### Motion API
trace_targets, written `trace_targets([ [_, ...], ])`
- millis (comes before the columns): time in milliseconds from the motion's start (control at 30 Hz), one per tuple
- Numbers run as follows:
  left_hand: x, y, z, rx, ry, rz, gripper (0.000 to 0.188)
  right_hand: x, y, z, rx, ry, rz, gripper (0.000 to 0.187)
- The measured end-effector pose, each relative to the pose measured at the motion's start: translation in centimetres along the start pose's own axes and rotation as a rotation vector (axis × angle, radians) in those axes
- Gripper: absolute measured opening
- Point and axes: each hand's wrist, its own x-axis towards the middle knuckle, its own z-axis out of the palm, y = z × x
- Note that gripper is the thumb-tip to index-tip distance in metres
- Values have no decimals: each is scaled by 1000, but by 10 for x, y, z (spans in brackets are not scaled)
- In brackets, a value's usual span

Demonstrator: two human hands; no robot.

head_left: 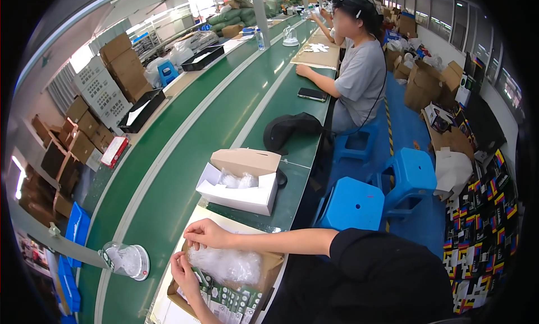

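Note:
Above the left part of a shallow cardboard box (273, 266), my two hands are close together. My right hand (206, 234) reaches in from the right with thumb and fingertips pinched. Just below it my left hand (183, 272) has its fingers curled in a pinch too. What either one holds is too small to make out. A heap of crumpled clear plastic bags (233, 266) fills the box beneath my right wrist. Green and white printed cards (231, 300) lie in its near part, beside my left wrist.
A clear dome on a white base (135, 262) lies tipped on the green conveyor (163, 206). Beyond my hands stand an open white box (238, 196) with clear plastic inside and a black cap (292, 129). A seated person (362, 66) works farther along; blue stools (353, 203) stand right.

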Motion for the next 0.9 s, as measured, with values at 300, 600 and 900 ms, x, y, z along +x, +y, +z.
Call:
trace_targets([
  [300, -5, 10, 2, 5, 45, -40, 13, 11, 0, 9, -19, -75, 151, 21],
  [600, 3, -9, -6, 150, 68, 111, 27, 36, 26, 55, 203, -34, 140, 26],
  [900, 2, -5, -11, 163, 65, 97, 27, 23, 20, 54, 138, 120, -24, 23],
])
